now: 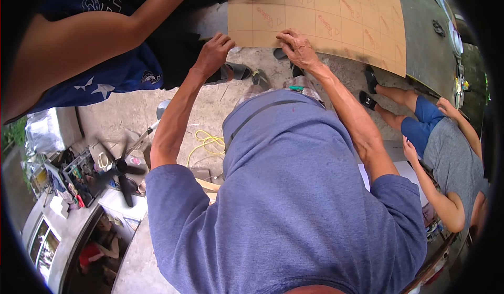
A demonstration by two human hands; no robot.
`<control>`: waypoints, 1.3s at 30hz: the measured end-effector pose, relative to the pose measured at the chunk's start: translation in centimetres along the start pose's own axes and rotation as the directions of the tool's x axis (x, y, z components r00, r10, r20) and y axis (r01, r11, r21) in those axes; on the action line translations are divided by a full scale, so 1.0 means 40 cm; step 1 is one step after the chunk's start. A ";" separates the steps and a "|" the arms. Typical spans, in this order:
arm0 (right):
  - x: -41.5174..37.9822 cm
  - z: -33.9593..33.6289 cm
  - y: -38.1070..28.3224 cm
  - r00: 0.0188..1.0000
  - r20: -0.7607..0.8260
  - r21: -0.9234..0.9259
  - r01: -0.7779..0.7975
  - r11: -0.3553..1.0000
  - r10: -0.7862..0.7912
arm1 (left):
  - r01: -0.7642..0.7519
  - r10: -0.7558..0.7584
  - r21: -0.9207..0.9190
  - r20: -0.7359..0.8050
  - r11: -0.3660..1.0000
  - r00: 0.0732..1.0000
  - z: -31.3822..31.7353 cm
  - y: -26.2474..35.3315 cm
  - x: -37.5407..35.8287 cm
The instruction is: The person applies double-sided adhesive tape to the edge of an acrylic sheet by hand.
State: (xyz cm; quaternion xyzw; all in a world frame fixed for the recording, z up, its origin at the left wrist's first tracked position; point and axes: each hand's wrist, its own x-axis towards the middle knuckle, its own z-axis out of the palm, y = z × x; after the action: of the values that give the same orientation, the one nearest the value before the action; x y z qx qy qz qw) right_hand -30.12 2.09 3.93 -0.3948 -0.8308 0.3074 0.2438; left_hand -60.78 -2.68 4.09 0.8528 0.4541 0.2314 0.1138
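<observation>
The head view looks steeply down over the person's own blue-grey shirt (294,204) to a concrete floor (131,112). One large brown sheet (336,15) fills the top of the picture, its near edge at the person's fingertips and its far part running out of the frame. Its surface is tan paper, printed with a grid of squares that carry small reddish marks and triangles; a grey margin shows along its right side.

Two hands of the person meet that near edge. The left hand (214,52) is curled, fingers pressed together over the sheet's near left corner, apparently pinching the edge. The right hand (298,48) lies just beside it, knuckles up, fingers bent down onto the same edge.

Two other people are in sight. One, in a dark blue shirt (113,76), reaches a bare arm (79,36) across the upper left. The other, in a grey top and blue shorts (422,123), crouches at the right with two black-socked feet by the sheet's right corner.

On the floor lie one yellow cord (207,141), one black fan (123,170) at lower left, and one cluttered tray of small tools (79,176) beside it.
</observation>
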 end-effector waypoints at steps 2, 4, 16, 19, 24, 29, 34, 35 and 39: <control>-0.002 0.003 0.009 1.000 0.006 -0.018 0.014 1.000 -0.014 | 0.004 -0.005 0.037 0.018 0.999 1.000 0.002 0.007 0.005; -0.001 0.002 0.010 1.000 0.009 -0.028 0.022 0.999 -0.022 | 0.041 -0.042 0.048 0.013 0.998 0.999 0.012 0.003 0.008; -0.024 -0.016 -0.020 1.000 0.002 -0.011 0.009 1.000 -0.009 | 0.180 -0.182 -0.029 -0.189 0.983 0.965 0.023 0.051 0.028; -0.049 -0.014 -0.030 1.000 0.003 -0.003 0.029 1.000 -0.029 | 0.133 -0.138 -0.044 -0.142 0.990 0.980 0.025 0.053 0.040; -0.092 -0.012 -0.056 1.000 0.011 -0.015 0.016 1.000 -0.015 | 0.196 -0.204 -0.233 -0.013 0.952 0.979 0.022 0.031 0.050; -0.146 -0.002 -0.038 1.000 -0.003 0.021 -0.006 1.000 0.006 | 0.287 -0.283 -0.238 0.053 0.928 0.958 0.032 0.033 0.082; -0.189 -0.011 -0.018 0.998 -0.005 0.039 -0.056 0.998 0.056 | 0.291 -0.297 -0.171 -0.007 0.941 0.955 0.049 0.045 0.088; -0.196 -0.011 -0.018 0.998 -0.004 0.043 -0.063 0.997 0.063 | 0.300 -0.305 -0.163 -0.004 0.940 0.952 0.049 0.045 0.085; -0.233 -0.021 0.005 0.991 0.040 0.014 -0.127 0.992 0.126 | 0.306 -0.313 -0.171 -0.010 0.936 0.950 0.052 0.050 0.082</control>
State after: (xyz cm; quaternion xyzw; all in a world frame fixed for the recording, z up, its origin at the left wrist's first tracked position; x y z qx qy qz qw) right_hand -24.17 -5.03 2.88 -0.4385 -0.8062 0.3366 0.2108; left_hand -56.73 -1.06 4.04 0.7538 0.5635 0.2636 0.2117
